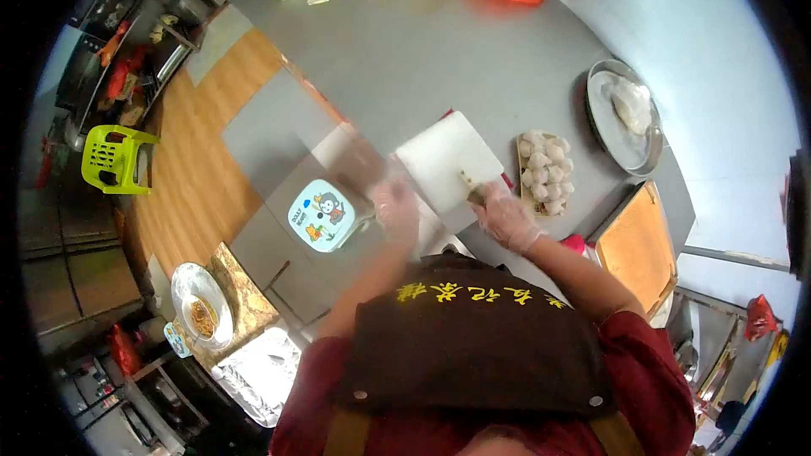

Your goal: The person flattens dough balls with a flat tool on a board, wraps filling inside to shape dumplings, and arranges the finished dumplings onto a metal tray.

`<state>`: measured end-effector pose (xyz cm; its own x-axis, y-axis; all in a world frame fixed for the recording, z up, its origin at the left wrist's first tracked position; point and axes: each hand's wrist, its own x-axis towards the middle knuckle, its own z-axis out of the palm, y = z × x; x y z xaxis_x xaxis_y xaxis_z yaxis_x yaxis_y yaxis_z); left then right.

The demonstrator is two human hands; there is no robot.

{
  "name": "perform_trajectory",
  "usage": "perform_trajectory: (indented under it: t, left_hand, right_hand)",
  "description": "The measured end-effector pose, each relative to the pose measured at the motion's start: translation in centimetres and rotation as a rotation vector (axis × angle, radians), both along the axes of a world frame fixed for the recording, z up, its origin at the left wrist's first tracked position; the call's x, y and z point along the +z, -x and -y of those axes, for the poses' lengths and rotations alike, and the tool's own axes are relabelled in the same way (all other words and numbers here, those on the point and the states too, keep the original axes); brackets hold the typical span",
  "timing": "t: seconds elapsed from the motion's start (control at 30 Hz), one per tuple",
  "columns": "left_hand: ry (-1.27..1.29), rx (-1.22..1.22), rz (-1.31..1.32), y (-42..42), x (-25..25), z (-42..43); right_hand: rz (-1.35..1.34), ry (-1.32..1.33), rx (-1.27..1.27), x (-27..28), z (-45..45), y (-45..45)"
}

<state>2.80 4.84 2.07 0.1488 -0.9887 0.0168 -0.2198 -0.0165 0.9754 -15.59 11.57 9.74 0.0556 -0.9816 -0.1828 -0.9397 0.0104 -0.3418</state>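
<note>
The right hand (507,218) has its fingers pinching a small dark item (477,195) at the near edge of the white board (446,154) on the table (380,55), the left hand (396,205) too blurred to tell.

From my end I can make out lettering in two places. The dark apron (477,363) carries a row of yellow Chinese characters (480,294) along the edge nearest the table; I read what looks like 茶 second from the left and 记 beside it, but the others are too unclear for me to name. Farther out and to the left of the apron, a pale-blue stool (319,235) has small dark print (301,215) next to its cartoon figure (334,207); I take it for "DOLLY BEAR", the last letters being too small to settle.
</note>
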Motion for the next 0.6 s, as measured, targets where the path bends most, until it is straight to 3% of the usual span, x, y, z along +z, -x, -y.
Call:
perform_trajectory:
  t: [0.03, 0.07, 0.13, 0.2, 0.27, 0.33, 0.37, 0.43, 0.6]
  left_hand:
    - [0.227, -0.02, 0.254, -0.1, -0.1, 0.7]
    - [0.216, -0.032, 0.264, 0.2, -0.2, 1.9]
    - [0.738, -0.705, 0.551, 1.7, 0.2, 5.0]
    - [0.815, -0.814, 0.59, 4.4, 0.7, 6.1]
    - [0.889, -0.916, 0.625, 5.6, 0.8, 6.9]
    - [0.548, -1.136, 0.816, 5.7, 0.3, 6.9]
    - [0.428, -1.205, 0.88, 5.7, 0.1, 7.0]
    - [0.475, -1.12, 0.705, 5.3, -0.6, 7.0]
    - [0.549, -1.066, 0.688, 5.1, 0.1, 6.6]
  right_hand:
    - [0.009, -0.012, -0.007, -1.1, -0.5, -0.5]
    - [0.038, 0.073, -0.109, -1.9, -0.9, -1.1]
    - [0.073, 0.156, -0.225, -2.3, -0.5, -1.6]
    - [0.091, -0.141, -0.276, -1.7, 0.7, -1.0]
    - [0.175, -0.183, -0.315, -0.4, 0.9, -1.1]
    - [0.26, -0.227, -0.355, -0.5, 0.9, -1.2]
    - [0.246, -0.128, -0.344, -1.2, 0.6, -1.3]
    - [0.16, -0.029, -0.33, -2.3, 0.4, -1.4]
    - [0.069, 0.012, -0.356, -4.9, -1.2, -1.7]
